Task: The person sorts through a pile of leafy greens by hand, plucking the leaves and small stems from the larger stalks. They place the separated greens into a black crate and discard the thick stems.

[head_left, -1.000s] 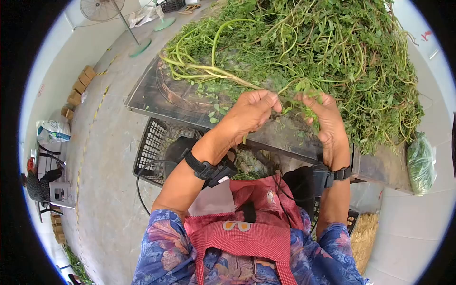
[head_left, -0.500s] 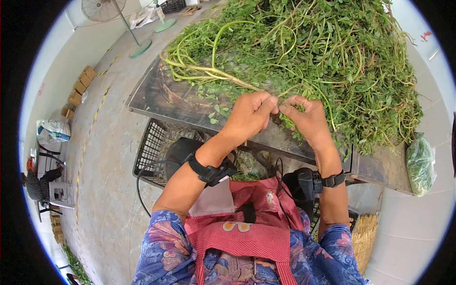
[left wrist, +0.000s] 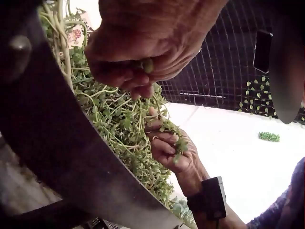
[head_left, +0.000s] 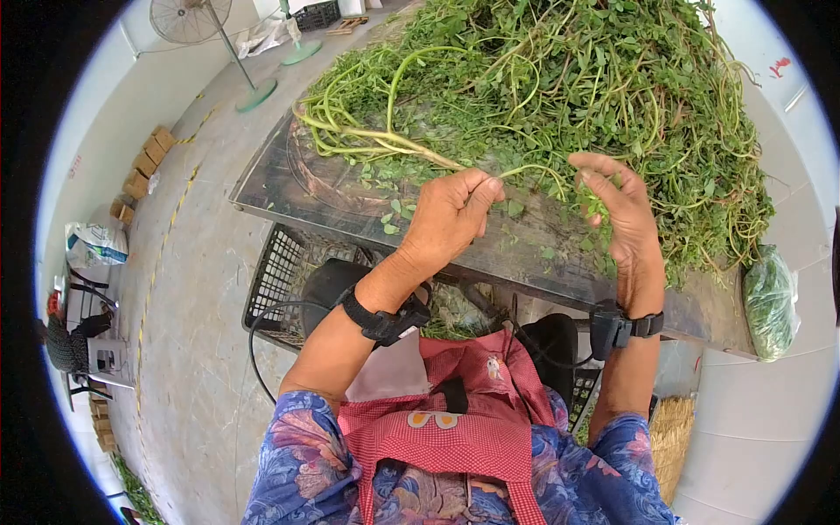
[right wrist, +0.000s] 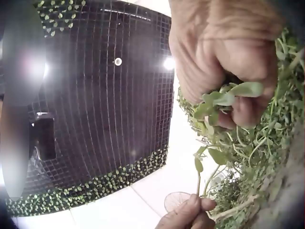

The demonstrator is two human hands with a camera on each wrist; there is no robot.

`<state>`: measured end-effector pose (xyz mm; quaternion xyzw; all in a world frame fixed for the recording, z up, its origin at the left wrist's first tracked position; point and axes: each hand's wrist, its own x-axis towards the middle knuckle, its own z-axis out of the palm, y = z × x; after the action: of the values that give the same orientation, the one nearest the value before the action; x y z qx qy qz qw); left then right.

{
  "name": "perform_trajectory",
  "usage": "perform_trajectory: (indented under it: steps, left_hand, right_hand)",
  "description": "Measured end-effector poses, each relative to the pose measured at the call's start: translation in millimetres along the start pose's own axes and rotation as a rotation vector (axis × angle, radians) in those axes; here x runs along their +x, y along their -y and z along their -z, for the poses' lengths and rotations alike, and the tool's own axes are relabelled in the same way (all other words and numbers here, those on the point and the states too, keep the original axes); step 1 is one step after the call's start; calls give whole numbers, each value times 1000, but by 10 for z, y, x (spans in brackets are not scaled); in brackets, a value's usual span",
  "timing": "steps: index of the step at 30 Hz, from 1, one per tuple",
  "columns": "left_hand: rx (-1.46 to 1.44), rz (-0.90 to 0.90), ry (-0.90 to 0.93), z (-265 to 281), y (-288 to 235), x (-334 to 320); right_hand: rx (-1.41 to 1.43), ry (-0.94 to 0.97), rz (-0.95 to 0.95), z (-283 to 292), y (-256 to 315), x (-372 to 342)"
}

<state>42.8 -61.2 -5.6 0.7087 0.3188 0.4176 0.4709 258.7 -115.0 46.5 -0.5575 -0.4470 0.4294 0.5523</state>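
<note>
My left hand (head_left: 451, 219) grips a long, branched purslane stem (head_left: 394, 138) that runs out to the left over the table. A thin green shoot (head_left: 529, 168) arches from this fist toward the right. Off to the right, my right hand (head_left: 626, 210) is raised with bent fingers at the front of the purslane pile (head_left: 612, 96). In the right wrist view its curled fingers hold small leafy tips (right wrist: 228, 98). Below them, the left thumb and fingers (right wrist: 190, 212) pinch an upright shoot with a few leaves (right wrist: 209, 160).
The dark tabletop (head_left: 271, 179) has loose leaves scattered on it. Under its front edge stands a black plastic crate (head_left: 276, 271). A clear bag of greens (head_left: 770, 302) lies at the right corner. A standing fan (head_left: 254, 94), cartons (head_left: 144, 162) and a seated person (head_left: 70, 350) are to the left.
Half a second ago my fingertips were together at the stem; now the right hand has drawn away to the right. The left hand has shifted slightly left, still gripping the stem.
</note>
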Motion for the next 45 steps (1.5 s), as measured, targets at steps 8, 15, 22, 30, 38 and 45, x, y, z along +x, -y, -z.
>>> perform_trajectory:
  steps: [8, 15, 22, 30, 38, 45]
  left_hand:
    - [78, -53, 14, -14, 40, 20]
    - [-40, -23, -89, 90, -46, -8]
    - [-624, 206, -203, 257, -34, 91]
    - [-961, 352, -131, 257, -34, 78]
    - [-928, 447, 25, 29, -56, 73]
    - [-737, 468, 209, -184, -298, 435]
  right_hand:
    - [-329, 172, 141, -200, -135, 30]
    - [-585, -334, 405, 125, -97, 246]
    - [291, -107, 103, 623, 76, -70]
    - [-222, -269, -26, 776, -47, -547]
    - [-883, -106, 235, 630, -470, -525]
    - [-72, 92, -15, 187, 113, -323]
